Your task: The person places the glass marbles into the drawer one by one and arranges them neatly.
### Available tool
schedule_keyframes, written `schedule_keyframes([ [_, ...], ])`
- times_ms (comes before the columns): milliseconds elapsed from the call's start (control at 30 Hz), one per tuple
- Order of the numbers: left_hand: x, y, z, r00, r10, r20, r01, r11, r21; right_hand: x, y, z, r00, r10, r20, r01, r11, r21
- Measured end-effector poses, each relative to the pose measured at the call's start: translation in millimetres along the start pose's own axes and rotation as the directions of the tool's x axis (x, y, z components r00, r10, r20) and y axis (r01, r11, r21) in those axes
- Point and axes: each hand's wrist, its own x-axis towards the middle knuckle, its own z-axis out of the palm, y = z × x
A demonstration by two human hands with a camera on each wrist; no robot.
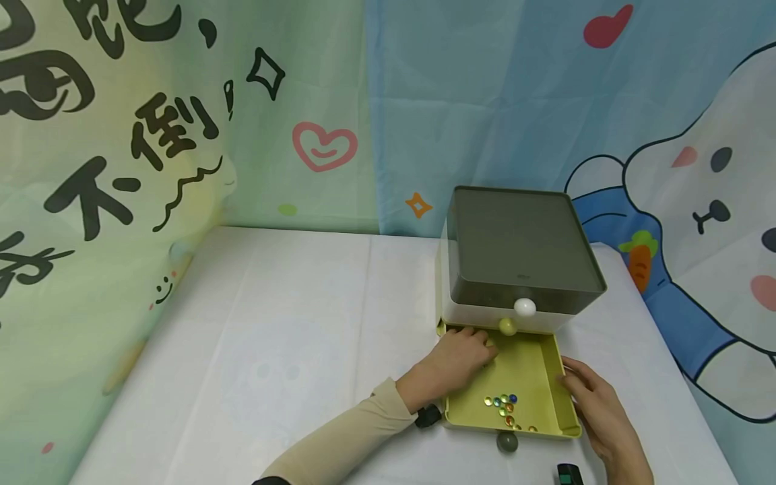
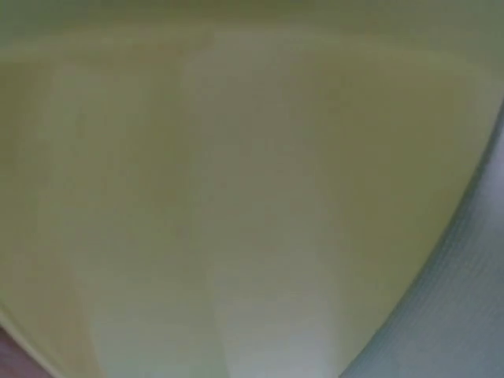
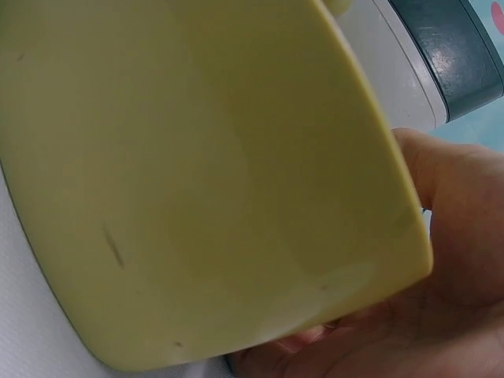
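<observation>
A yellow-green drawer [image 1: 527, 364] is pulled out from the front of a small storage box [image 1: 521, 242] with a dark grey lid. Several colourful glass beads [image 1: 503, 403] lie on the drawer floor near its front. My left hand [image 1: 457, 357] reaches over the left wall into the back left of the drawer. Its fingers bend downward, and I cannot tell whether they hold anything. On the other side, my right hand [image 1: 600, 404] grips the drawer's right wall, thumb at the rim and fingers outside. The left wrist view shows mostly blurred yellow-green plastic.
A white knob [image 1: 524, 307] and a yellow-green knob [image 1: 507, 327] stick out of the box front; a dark grey knob [image 1: 507, 442] is at the drawer's front. The white tabletop [image 1: 285, 337] stretches left. A printed cloth [image 1: 473, 87] hangs behind. A black device [image 1: 568, 473] sits by the right wrist.
</observation>
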Motion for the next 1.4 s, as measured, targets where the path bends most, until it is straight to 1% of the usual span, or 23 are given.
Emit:
schedule_keyframes([
  [133, -2.4, -1.4, -1.5, 1.0, -0.003, -0.008, 0.003, 1.0, -0.002, 0.0, 0, 0, 1.0, 0.003, -0.003, -0.003, 1.0, 0.001],
  [267, -6.9, -3.6, -4.3, 0.999, -0.005, -0.034, 0.004, 1.0, -0.017, 0.4, 0, -1, 1.0, 0.007, -0.007, -0.007, 1.0, 0.001],
  [467, -15.9, -7.7, -12.4, 0.994, -0.02, -0.105, 0.013, 0.998, -0.065, 1.2, 1, -3, 1.0, 0.01, -0.005, -0.01, 1.0, -0.015],
  [633, -24.1, -9.9, -20.2, 0.987, -0.03, -0.158, 0.018, 0.997, -0.075, 1.2, 3, -4, 1.0, 0.007, 0.001, -0.007, 1.0, -0.014],
  [700, -27.3, -10.5, -23.5, 0.986, -0.035, -0.164, 0.022, 0.997, -0.078, 1.1, 3, -4, 1.0, 0.008, 0.001, -0.008, 1.0, -0.017],
  [800, -31.2, -11.3, -29.5, 0.987, -0.052, -0.155, 0.037, 0.995, -0.092, 0.8, 3, -4, 1.0, 0.01, 0.002, -0.01, 1.0, -0.019],
  [933, -35.6, -13.7, -34.6, 0.986, -0.091, -0.14, 0.071, 0.987, -0.143, 0.4, 2, -2, 1.0, 0.016, 0.005, -0.016, 1.0, -0.007],
  [1033, -38.6, -16.9, -34.6, 0.98, -0.124, -0.154, 0.094, 0.977, -0.189, 0.4, 1, -2, 1.0, 0.018, 0.006, -0.018, 1.0, 0.001],
  [1133, -42.1, -20.3, -34.2, 0.97, -0.165, -0.18, 0.116, 0.96, -0.256, 0.5, 1, -1, 1.0, 0.018, 0.005, -0.018, 1.0, 0.005],
  [1200, -44.4, -22.3, -34.5, 0.96, -0.199, -0.194, 0.132, 0.94, -0.313, 0.9, 1, -1, 1.0, 0.016, 0.003, -0.016, 1.0, 0.002],
  [1267, -47.4, -24.5, -36.1, 0.948, -0.236, -0.213, 0.144, 0.916, -0.374, 1.3, 1, -1, 1.0, 0.015, 0.002, -0.015, 1.0, 0.003],
  [1333, -50.3, -26.9, -37.2, 0.933, -0.276, -0.231, 0.154, 0.886, -0.438, 1.7, 2, 0, 1.0, 0.01, 0.0, -0.01, 1.0, 0.002],
  [1400, -53.7, -29.1, -37.2, 0.916, -0.322, -0.238, 0.16, 0.838, -0.521, 2.0, 2, 0, 1.0, 0.006, 0.0, -0.006, 1.0, 0.004],
])
